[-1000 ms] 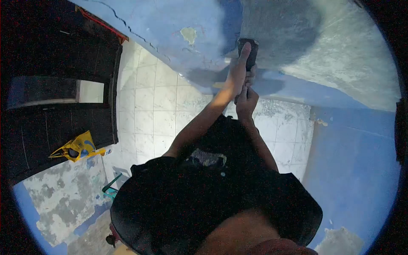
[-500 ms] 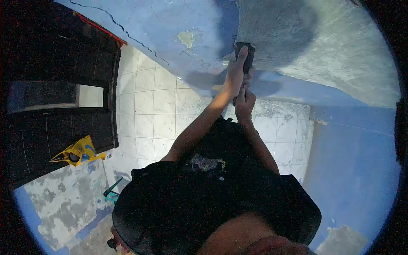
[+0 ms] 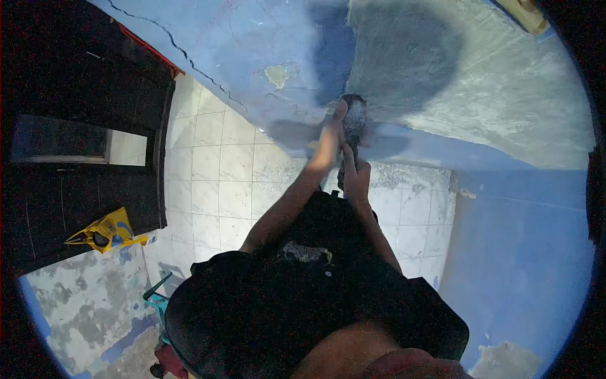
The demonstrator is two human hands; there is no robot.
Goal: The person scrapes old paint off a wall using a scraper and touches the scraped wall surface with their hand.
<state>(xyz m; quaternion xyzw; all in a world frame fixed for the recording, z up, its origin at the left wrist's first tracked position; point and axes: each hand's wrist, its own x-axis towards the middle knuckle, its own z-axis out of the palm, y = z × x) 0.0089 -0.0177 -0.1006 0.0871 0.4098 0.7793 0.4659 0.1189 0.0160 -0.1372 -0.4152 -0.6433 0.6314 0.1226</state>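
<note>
Both my hands are on a dark, long-bodied hand tool [image 3: 355,117] with a mottled grey head; its exact kind is unclear. My left hand [image 3: 328,144], slightly blurred, wraps the front part with its thumb along the top near the head. Further back, my right hand [image 3: 358,179] grips the rear end. The head is at the wall [image 3: 252,50], by the border between blue paint and a grey bare patch [image 3: 505,82]. Whether it presses on the surface cannot be made out.
White tiles [image 3: 237,164] cover the floor below. A dark door [image 3: 76,196] stands at left with a yellow bag [image 3: 110,228] by it. At lower left is a teal object [image 3: 158,303]. A second blue wall [image 3: 517,240] rises at right. A crack [image 3: 170,38] runs through the paint.
The tool and both hands have moved down the wall, towards my body and slightly left. The tool's head has turned, showing its grey face. The view has shifted slightly.
</note>
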